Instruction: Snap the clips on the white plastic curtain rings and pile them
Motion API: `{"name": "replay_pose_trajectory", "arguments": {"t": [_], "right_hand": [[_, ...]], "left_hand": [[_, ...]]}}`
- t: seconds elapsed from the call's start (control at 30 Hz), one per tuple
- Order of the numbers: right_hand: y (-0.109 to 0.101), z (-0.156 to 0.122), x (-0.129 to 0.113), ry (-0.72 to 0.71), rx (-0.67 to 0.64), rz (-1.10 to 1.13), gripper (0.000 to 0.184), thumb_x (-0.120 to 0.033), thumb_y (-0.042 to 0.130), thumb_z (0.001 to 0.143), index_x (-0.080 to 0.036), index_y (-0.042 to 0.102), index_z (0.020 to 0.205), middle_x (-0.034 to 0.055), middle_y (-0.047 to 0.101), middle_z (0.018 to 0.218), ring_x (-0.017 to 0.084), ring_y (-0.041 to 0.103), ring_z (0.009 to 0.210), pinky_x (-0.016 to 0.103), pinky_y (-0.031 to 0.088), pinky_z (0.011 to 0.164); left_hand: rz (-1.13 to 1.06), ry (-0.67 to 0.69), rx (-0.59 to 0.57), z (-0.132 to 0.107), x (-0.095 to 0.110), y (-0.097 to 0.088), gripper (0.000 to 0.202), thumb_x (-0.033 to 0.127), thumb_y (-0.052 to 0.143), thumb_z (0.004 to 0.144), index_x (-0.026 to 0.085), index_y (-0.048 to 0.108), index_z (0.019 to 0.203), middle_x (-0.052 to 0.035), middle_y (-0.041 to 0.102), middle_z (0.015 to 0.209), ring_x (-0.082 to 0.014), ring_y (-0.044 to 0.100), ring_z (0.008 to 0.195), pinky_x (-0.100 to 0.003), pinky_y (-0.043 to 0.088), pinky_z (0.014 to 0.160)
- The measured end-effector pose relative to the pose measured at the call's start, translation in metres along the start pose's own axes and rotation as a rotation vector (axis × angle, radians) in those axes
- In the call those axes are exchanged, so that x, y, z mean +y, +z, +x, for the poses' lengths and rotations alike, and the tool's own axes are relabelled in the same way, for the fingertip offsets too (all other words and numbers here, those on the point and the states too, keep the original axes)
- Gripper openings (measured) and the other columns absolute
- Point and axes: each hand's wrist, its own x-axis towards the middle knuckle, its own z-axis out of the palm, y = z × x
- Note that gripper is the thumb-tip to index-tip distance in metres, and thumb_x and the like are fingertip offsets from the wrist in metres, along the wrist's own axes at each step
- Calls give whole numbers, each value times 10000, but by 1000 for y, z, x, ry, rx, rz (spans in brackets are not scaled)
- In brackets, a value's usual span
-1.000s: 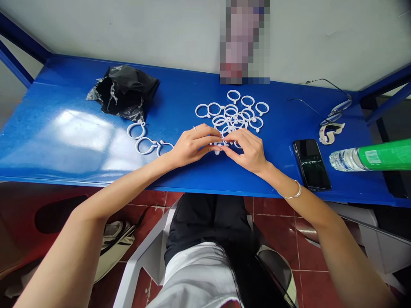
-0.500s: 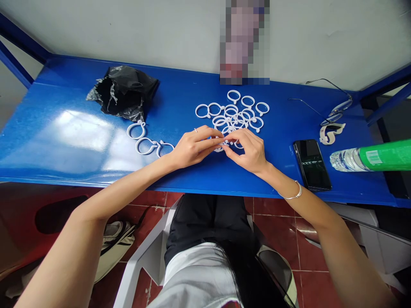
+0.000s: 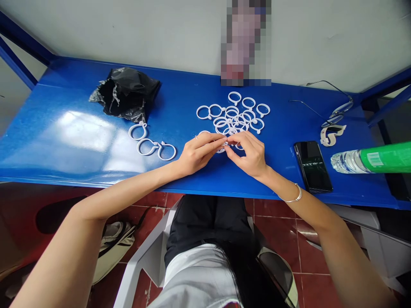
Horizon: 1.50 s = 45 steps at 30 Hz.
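Left on the desk (image 3: pixel 186 94), toward its back edge, bag (image 3: pixel 131 87); before that, three rings (image 3: pixel 157 146). At centre, ring heap (image 3: pixel 236 123). Near right back corner, glasses (image 3: pixel 342 108); toward front edge, phone (image 3: pixel 313 167); right of phone, bottle (image 3: pixel 374 159).

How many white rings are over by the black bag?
3: the first ring at the near edge of the bag, the second ring closer to the camera, the third ring beside that, toward the left hand. The bag's dark inside may hide more.
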Motion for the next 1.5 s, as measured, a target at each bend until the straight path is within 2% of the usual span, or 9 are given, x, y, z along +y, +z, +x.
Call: {"name": "replay_pose_trajectory", "arguments": {"t": [0.2,0.37,0.5,0.7,0.87,1.07,1.2,1.33,1.5], "right_hand": [[1,-1,-7,-6,54,27,49,-230,575,938,-208,618,932,27,707,801,170,661,705,302,536,630],[3,-2,-6,11,53,53,47,-241,585,931,-213,611,958,25,708,814,175,668,724,306,550,649],[3,-1,-6,12,56,41,22,-227,586,924,-214,592,940,24,704,805,173,668,701,300,550,627],[1,-1,-6,-2,89,75,45,-189,592,901,-220,589,933,3,683,758,166,647,678,293,539,616],[-2,-1,-4,-63,126,185,91,-178,578,898,-225,577,976,-11,669,775,152,628,676,293,524,622],[-2,-2,-3,-96,161,144,89,-208,595,880,-239,547,949,-9,684,778,163,662,684,311,542,618],[-2,-1,-1,-137,190,92,78,-196,589,879,-229,562,945,6,690,781,168,664,690,310,532,608],[-1,-1,3,-99,133,-29,29,-234,578,891,-232,581,920,17,698,798,182,672,712,324,539,616],[0,0,4,-110,121,-37,52,-225,590,904,-218,616,948,25,721,836,183,683,763,310,549,653]], "left_hand": [[-30,-46,70,3,8,1,406,144,592,939,212,572,1339,-79,745,1060,-123,708,930,-216,558,826],[30,-66,43,5,10,0,599,161,548,970,238,327,1521,-53,757,1070,-106,714,932,-198,560,855],[62,-31,22,5,11,1,622,144,507,983,209,258,1549,-84,743,1120,-110,711,950,-187,562,852],[28,21,-56,7,9,-1,667,187,535,969,196,218,1555,-125,682,1248,-168,667,1079,-294,556,914],[-57,-91,-162,14,3,-10,724,405,629,915,200,301,1528,-150,638,1302,-255,606,1188,-432,514,986],[-162,-119,-188,15,-2,-17,557,404,655,902,205,504,1400,-115,681,1193,-200,642,1052,-351,522,910],[-55,-136,-149,15,-2,-19,517,470,697,854,195,603,1282,-104,679,1134,-208,631,1016,-350,516,882],[89,-115,-121,14,-7,-20,509,520,705,831,193,622,1212,-87,679,1057,-202,620,949,-360,497,879],[158,-80,-117,11,-15,-19,516,573,681,830,199,606,1179,-71,658,1023,-195,606,919,-369,472,880]]}}
